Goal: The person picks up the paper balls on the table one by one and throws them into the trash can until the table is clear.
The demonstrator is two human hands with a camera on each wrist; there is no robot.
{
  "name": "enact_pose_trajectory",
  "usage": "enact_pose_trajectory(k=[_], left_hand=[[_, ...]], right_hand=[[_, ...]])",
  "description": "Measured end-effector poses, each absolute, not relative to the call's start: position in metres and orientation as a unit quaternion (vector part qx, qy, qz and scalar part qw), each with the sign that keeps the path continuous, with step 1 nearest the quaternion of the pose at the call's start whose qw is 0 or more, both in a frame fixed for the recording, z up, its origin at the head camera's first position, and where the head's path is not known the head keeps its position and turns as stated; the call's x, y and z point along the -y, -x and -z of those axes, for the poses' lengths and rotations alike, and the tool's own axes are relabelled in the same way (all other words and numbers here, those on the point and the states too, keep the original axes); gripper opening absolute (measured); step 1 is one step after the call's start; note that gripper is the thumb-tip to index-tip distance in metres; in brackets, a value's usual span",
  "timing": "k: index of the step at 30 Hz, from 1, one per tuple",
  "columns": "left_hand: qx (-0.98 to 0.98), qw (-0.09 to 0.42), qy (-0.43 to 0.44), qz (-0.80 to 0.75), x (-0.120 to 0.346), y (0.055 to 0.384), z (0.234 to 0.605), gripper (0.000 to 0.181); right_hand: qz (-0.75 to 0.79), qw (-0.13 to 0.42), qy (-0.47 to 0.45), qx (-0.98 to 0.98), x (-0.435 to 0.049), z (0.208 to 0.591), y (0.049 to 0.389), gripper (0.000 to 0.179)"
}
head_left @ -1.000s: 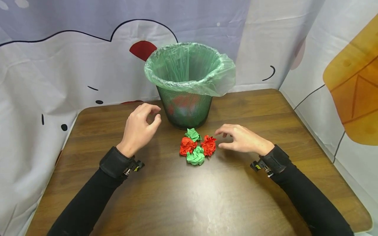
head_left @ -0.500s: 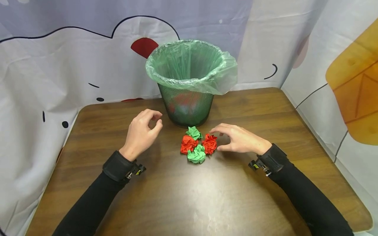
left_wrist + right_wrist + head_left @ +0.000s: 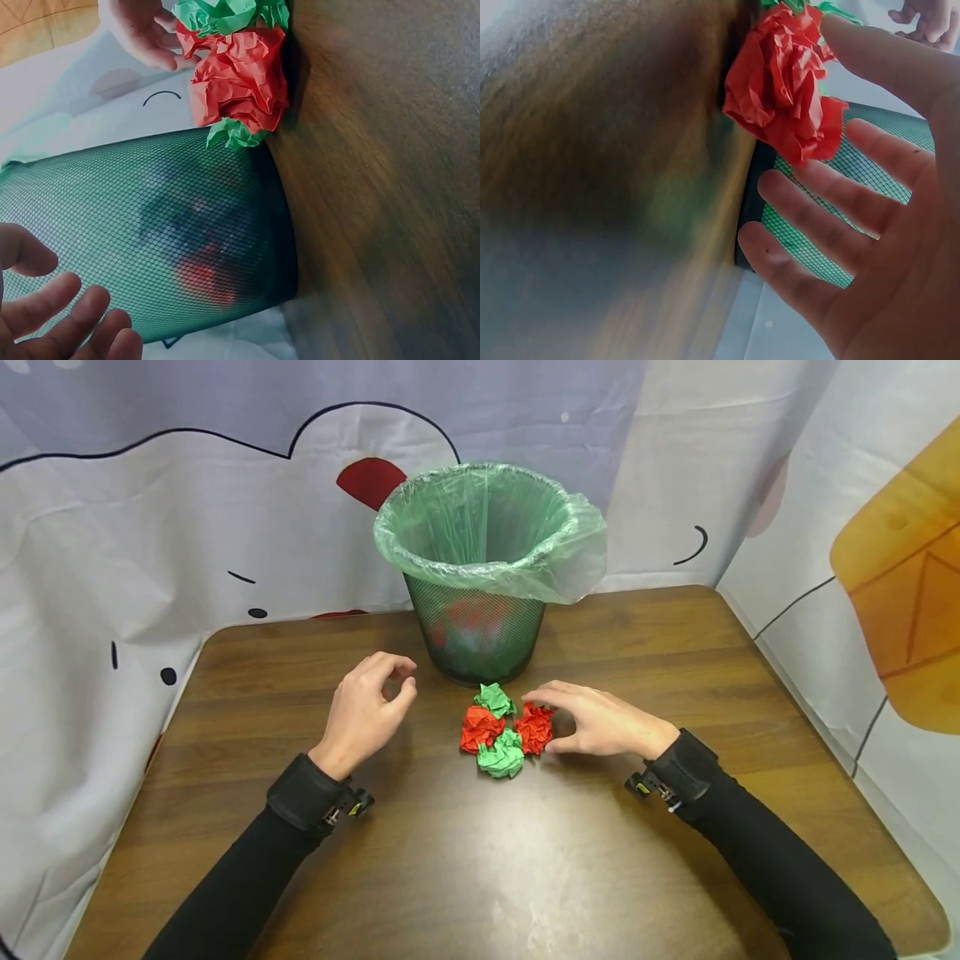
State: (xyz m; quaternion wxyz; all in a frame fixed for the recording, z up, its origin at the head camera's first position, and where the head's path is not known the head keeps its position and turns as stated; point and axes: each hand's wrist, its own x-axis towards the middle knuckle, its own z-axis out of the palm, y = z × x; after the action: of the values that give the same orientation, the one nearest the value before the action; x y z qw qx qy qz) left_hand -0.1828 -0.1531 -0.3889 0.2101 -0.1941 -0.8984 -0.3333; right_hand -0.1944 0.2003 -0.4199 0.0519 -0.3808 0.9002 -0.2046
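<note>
Two red and two green crumpled paper balls lie in a tight cluster on the table. My right hand (image 3: 606, 720) is at the right red ball (image 3: 535, 729), thumb near its front side and fingers reaching past its back. In the right wrist view the fingers (image 3: 817, 225) are spread, with fingertips right at the red ball's (image 3: 787, 86) edge. The other red ball (image 3: 480, 729) sits left, between the back green ball (image 3: 495, 700) and the front green ball (image 3: 501, 755). My left hand (image 3: 363, 714) hovers left of the cluster, fingers loosely bent, holding nothing.
A dark mesh wastebasket (image 3: 480, 635) stands just behind the balls, lined with a green plastic bag (image 3: 570, 552) folded over its rim. Red and other coloured pieces show through the mesh. Patterned fabric (image 3: 187, 527) hangs behind and beside the wooden table (image 3: 420, 877).
My right hand has moved left, so its thumb and fingers now flank the right red ball. My left hand has drifted slightly down and right. The paper balls stay in place.
</note>
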Motion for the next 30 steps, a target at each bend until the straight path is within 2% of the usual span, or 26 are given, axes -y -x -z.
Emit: enact_pose_trajectory(k=[6, 17, 30], left_hand=[[0.9, 0.203, 0.19, 0.336, 0.154, 0.181, 0.393, 0.016], [0.901, 0.203, 0.184, 0.337, 0.156, 0.182, 0.399, 0.016], [0.902, 0.196, 0.18, 0.339, 0.156, 0.181, 0.405, 0.017]], right_hand=[[0.191, 0.051, 0.377, -0.905, -0.196, 0.424, 0.192, 0.067], [0.186, 0.038, 0.372, -0.909, -0.192, 0.428, 0.193, 0.043], [0.199, 0.035, 0.379, -0.903, -0.192, 0.425, 0.194, 0.034]])
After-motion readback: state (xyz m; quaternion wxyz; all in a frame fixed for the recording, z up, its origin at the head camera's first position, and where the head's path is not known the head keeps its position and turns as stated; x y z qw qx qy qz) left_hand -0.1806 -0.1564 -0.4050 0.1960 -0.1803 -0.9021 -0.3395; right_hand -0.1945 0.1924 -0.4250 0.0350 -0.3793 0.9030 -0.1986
